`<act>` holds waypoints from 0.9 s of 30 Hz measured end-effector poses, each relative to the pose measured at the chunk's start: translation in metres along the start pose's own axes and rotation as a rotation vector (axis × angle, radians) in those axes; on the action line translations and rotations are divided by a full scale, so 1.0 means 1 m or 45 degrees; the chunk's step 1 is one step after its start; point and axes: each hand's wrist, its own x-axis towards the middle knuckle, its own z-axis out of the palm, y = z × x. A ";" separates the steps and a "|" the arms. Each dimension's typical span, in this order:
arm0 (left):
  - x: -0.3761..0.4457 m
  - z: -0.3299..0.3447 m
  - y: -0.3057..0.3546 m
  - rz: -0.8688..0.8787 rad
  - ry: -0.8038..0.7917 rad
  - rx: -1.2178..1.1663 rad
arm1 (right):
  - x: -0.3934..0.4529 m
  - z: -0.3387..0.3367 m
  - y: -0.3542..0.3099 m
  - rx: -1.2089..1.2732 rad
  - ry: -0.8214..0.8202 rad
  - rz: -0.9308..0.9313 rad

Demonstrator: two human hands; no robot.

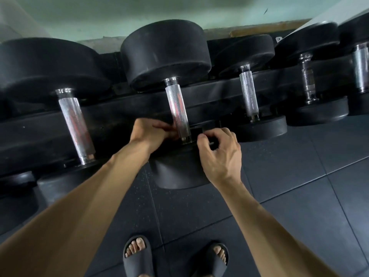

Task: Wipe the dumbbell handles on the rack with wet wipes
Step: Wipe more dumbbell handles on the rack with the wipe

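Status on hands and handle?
Left hand at lower end of middle handle, fingers curled against it. Right hand curled beside it, nothing visibly held. No wipe visible. Nothing blocking.

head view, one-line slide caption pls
Both hands reach the knurled chrome handle of a black rubber dumbbell on the rack.

L hand [148,130] + R hand [217,150] flank centre dumbbell handle [176,108] on rack [40,124].

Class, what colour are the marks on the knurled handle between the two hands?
Red streaks on the silver knurled handle, seen in the head view.
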 end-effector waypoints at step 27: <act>0.000 0.010 0.008 -0.001 0.101 -0.520 | -0.013 0.004 0.015 -0.072 0.075 -0.203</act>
